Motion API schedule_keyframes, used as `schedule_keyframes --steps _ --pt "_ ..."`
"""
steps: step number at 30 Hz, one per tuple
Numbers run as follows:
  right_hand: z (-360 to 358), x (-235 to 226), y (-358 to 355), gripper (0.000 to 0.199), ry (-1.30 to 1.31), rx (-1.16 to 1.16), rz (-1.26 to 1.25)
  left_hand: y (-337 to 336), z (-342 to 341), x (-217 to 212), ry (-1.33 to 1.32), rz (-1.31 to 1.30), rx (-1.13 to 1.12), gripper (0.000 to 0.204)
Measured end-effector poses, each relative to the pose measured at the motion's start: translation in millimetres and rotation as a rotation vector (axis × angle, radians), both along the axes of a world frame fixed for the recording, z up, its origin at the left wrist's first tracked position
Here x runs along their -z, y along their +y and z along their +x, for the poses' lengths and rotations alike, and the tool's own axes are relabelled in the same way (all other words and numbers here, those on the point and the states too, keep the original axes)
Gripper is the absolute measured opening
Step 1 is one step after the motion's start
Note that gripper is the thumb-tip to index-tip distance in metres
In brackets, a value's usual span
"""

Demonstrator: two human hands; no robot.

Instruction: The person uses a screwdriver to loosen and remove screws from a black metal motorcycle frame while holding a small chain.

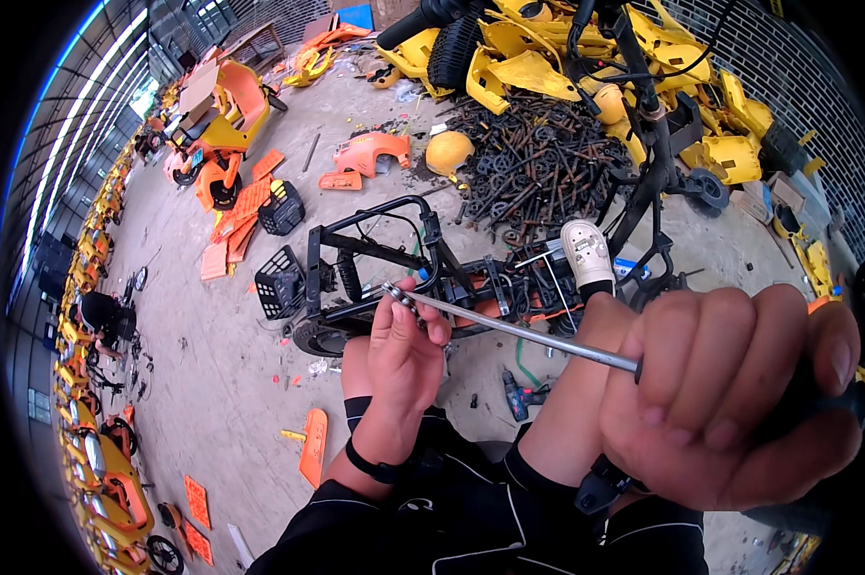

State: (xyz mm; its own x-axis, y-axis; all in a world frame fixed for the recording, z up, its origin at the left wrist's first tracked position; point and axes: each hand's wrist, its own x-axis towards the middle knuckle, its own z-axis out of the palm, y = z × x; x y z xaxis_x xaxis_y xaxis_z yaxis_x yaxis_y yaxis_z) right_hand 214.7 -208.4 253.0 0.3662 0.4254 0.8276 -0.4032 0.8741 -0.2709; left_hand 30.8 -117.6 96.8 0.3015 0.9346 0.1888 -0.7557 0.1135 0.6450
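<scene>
Close to the camera, my right hand [729,393] is wrapped round the handle of a screwdriver [538,338], and most of that handle is hidden in the fist. Its long metal shaft points left to my left hand [399,355]. There, between thumb and fingers, I pinch a small metal part [400,297]; its exact kind cannot be made out. The screwdriver's tip meets or overlaps this part. Just beyond my hands lies a stripped black scooter frame [434,230] with a wheel [322,337] by my left knee.
A cordless drill [519,395] lies on the floor between my legs. My foot in a cream clog [586,251] rests beside the frame. Dark metal parts [538,158] and yellow panels [528,72] are heaped ahead. Scooters [107,470] line the left; a person [107,314] crouches there.
</scene>
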Motion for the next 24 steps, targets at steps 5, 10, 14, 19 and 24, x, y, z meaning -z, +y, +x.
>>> schedule_keyframes --steps 5,10,14,19,24 --pt "-0.7 0.3 -1.9 0.036 0.007 0.015 0.017 2.8 2.2 3.0 -0.019 -0.001 -0.007 0.031" --pt "-1.2 2.3 0.9 0.037 -0.03 0.033 0.031 0.1 4.6 1.0 -0.044 -0.019 -0.003 0.031" --pt "-2.4 1.2 1.1 0.037 -0.022 0.032 0.028 -0.3 4.6 1.0 -0.047 -0.013 -0.013 0.031" --pt "-6.1 1.7 0.2 0.037 -0.028 0.053 0.011 -0.5 3.4 3.1 0.013 -0.009 -0.037 0.032" --pt "-12.0 0.2 6.1 0.033 -0.025 0.032 -0.005 -1.2 7.0 4.1 0.042 -0.024 -0.069 0.034"
